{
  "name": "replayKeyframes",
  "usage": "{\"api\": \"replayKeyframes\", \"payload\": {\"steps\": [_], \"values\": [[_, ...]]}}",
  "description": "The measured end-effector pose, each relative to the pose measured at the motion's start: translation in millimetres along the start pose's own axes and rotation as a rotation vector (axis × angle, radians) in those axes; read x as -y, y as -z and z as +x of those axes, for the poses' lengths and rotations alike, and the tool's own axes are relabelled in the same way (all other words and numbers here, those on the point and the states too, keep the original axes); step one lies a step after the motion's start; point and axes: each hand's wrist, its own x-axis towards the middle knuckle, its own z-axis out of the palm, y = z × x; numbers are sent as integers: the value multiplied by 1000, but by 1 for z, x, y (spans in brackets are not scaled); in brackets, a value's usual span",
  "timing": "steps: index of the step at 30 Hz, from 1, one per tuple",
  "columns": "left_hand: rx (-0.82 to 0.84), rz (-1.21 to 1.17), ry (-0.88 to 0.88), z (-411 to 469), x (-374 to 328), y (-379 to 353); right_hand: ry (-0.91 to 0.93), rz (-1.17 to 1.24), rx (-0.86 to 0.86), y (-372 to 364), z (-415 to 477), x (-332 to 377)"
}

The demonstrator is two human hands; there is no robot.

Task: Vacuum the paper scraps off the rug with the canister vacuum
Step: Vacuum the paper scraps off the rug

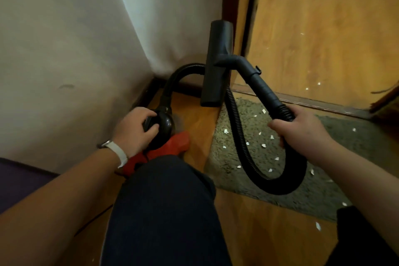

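A red and black canister vacuum (172, 140) sits on the wooden floor by the wall corner. My left hand (133, 129) rests on its black top, fingers curled over it. My right hand (302, 129) grips the black ribbed hose (239, 136) where it joins the wand (259, 84). The wand carries a black floor nozzle (217, 60), lifted and tilted upright in front of the door frame. The hose loops down over a grey-green rug (345, 179), which is dotted with several white paper scraps (263, 146).
White walls meet at a corner at the left and back. A wooden door frame (232, 6) stands behind the nozzle, with a threshold strip (313, 101) and more wooden floor with scraps beyond. My knee in dark trousers (164, 211) fills the lower centre. One scrap (318, 226) lies on bare floor.
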Motion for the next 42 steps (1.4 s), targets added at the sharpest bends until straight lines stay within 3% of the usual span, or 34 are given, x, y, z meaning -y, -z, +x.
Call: {"api": "replayKeyframes", "payload": {"steps": [4, 9, 13, 16, 20, 27, 35, 42], "values": [[345, 53, -211, 37, -98, -13, -24, 127, -59, 34, -10, -8], [708, 322, -653, 48, -211, -92, -44, 225, -115, 79, -15, -24], [783, 458, -839, 51, -253, -165, -69, 277, -124, 114, -9, -44], [712, 543, -870, 67, -235, -207, -100, 266, -125, 138, 3, -64], [635, 585, -793, 92, -207, -230, -158, 215, -121, 160, 19, -94], [481, 225, -724, 92, -234, -222, -256, -74, -165, 184, 39, -145], [900, -230, -191, 71, -285, -173, -356, -366, -195, 197, 61, -190], [959, -323, -26, 64, -293, -165, -393, -473, -81, 182, 75, -208]]}}
